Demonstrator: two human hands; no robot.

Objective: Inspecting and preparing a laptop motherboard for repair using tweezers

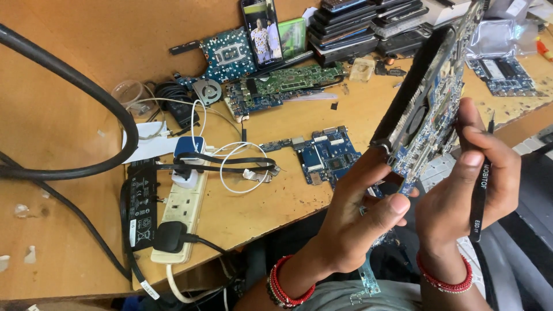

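Note:
I hold a laptop's open chassis [429, 92] tilted up on edge over my lap, its blue circuit board and fan facing right. My left hand [357, 219] grips its lower left corner, thumb pressed against the board side. My right hand [469, 184] supports the lower right edge with its fingers while also pinching black tweezers [478, 196] that point upward. Red bead bracelets circle both wrists.
On the wooden bench lie a blue circuit board [325, 155], two more boards [276, 86] at the back, a propped phone [262, 31] with a lit screen, stacked laptop batteries [351, 26], a white power strip [181, 216] with plugs and cables, and a thick black hose [86, 115].

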